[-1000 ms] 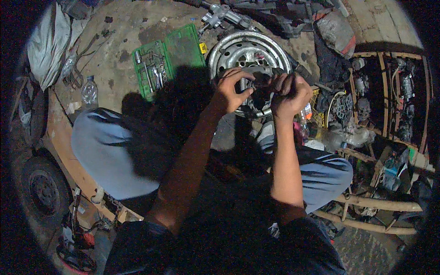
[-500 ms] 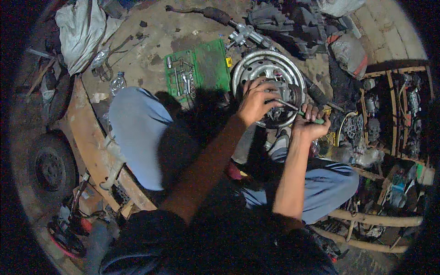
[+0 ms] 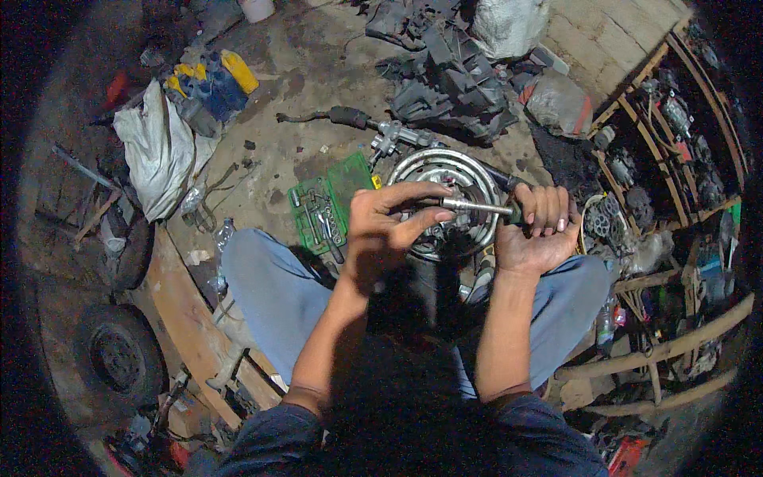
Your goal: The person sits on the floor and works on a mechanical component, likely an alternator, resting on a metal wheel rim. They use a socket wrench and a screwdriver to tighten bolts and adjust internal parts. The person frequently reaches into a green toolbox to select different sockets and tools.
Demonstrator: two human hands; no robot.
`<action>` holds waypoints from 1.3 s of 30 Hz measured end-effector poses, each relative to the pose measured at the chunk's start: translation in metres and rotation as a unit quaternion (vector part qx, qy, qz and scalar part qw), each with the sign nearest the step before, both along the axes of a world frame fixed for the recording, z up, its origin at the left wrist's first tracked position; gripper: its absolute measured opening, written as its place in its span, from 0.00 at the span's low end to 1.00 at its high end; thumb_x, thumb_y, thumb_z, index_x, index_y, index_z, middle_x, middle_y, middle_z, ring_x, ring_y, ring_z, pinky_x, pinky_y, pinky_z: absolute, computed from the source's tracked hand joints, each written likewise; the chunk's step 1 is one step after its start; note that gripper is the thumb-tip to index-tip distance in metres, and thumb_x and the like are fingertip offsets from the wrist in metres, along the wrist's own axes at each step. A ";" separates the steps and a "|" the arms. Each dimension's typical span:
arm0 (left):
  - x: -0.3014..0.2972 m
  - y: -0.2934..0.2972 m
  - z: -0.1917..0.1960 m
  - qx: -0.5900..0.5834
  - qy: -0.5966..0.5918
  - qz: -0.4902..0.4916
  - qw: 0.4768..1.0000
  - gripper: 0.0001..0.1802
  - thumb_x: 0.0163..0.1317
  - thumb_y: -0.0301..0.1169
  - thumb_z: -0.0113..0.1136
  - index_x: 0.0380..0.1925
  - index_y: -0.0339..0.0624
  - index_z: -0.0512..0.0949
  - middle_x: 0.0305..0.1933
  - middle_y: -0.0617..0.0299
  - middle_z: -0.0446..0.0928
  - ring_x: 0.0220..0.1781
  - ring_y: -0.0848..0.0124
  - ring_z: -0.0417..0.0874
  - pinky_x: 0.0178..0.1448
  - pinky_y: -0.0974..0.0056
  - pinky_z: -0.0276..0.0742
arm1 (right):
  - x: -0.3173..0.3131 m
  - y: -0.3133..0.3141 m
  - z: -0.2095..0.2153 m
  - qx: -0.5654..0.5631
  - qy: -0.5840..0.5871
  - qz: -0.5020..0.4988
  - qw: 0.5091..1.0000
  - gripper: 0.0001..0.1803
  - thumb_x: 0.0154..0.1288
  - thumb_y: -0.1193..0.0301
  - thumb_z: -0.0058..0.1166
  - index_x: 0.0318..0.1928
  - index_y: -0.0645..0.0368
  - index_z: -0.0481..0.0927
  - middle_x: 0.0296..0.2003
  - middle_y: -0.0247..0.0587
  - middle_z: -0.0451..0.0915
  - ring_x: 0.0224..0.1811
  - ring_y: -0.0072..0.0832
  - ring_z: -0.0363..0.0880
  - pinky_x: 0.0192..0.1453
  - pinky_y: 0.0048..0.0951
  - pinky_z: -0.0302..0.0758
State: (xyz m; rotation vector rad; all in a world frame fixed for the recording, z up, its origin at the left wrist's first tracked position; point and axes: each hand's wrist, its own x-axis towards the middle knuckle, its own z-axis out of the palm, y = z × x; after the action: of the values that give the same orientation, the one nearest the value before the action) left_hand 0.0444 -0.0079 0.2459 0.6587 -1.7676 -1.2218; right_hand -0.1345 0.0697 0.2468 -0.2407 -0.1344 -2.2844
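My right hand (image 3: 542, 226) is closed round the dark green handle of a socket driver. Its bright metal shaft (image 3: 486, 207) points left, level above the wheel rim. With thumb and index finger, my left hand (image 3: 397, 226) pinches the socket end of the driver. The silver wheel rim (image 3: 475, 161) lies on the ground between my knees. A metal part inside it is mostly hidden behind my hands and the tool. Left of the rim, a green socket set case (image 3: 350, 180) lies open with sockets and tools in one half.
A steering rack (image 3: 397, 137) lies beyond the rim, before a pile of black plastic parts (image 3: 457, 79). Wooden shelving (image 3: 656, 143) with metal parts stands right. At left are a plank (image 3: 179, 298), a tyre (image 3: 119, 358) and a white sack (image 3: 155, 155).
The driver has been lifted from the part in the rim toward me. My left hand has shifted left and now pinches its socket end. The view has tilted up.
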 end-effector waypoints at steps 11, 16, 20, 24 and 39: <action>0.000 0.034 0.018 0.000 0.047 0.021 0.999 0.13 0.52 0.24 0.70 0.40 0.36 0.86 0.39 0.56 0.87 0.41 0.70 0.87 0.49 0.67 0.80 | 0.004 0.026 0.012 -0.093 0.108 0.005 0.990 0.21 0.67 0.61 0.45 0.15 0.48 0.62 0.10 0.26 0.57 0.12 0.20 0.53 0.28 0.27 0.58; -0.001 0.039 0.020 0.006 0.042 0.027 0.999 0.14 0.51 0.26 0.70 0.39 0.35 0.86 0.40 0.56 0.87 0.43 0.70 0.86 0.51 0.67 0.79 | 0.004 0.035 0.019 -0.107 0.146 0.001 0.984 0.21 0.66 0.62 0.49 0.15 0.48 0.62 0.09 0.26 0.56 0.12 0.19 0.49 0.29 0.26 0.56; -0.002 0.039 0.016 -0.010 0.055 0.016 0.998 0.11 0.54 0.23 0.70 0.39 0.35 0.86 0.40 0.56 0.87 0.42 0.71 0.86 0.49 0.69 0.80 | 0.000 0.037 0.020 -0.120 0.191 -0.009 0.974 0.23 0.69 0.59 0.45 0.16 0.48 0.63 0.09 0.27 0.58 0.13 0.22 0.53 0.31 0.26 0.59; 0.002 0.042 0.016 0.047 0.110 0.048 0.992 0.10 0.56 0.22 0.69 0.40 0.34 0.85 0.41 0.55 0.86 0.42 0.72 0.85 0.48 0.70 0.80 | 0.010 0.031 0.031 -0.004 0.309 -0.083 0.947 0.28 0.74 0.50 0.37 0.21 0.55 0.69 0.18 0.35 0.67 0.20 0.27 0.66 0.38 0.29 0.68; 0.017 0.036 0.028 -0.015 0.165 0.112 0.980 0.09 0.60 0.21 0.65 0.41 0.29 0.84 0.40 0.51 0.86 0.45 0.67 0.86 0.50 0.66 0.81 | 0.001 0.034 0.020 0.392 0.466 -0.183 0.772 0.19 0.73 0.57 0.52 0.36 0.63 0.77 0.21 0.36 0.76 0.13 0.17 0.66 0.14 0.20 0.64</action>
State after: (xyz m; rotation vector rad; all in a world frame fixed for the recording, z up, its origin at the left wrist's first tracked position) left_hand 0.0616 0.0280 0.2739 0.5826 -1.3948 -1.0775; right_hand -0.1336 0.1042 0.2666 -0.9598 1.4489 -2.0860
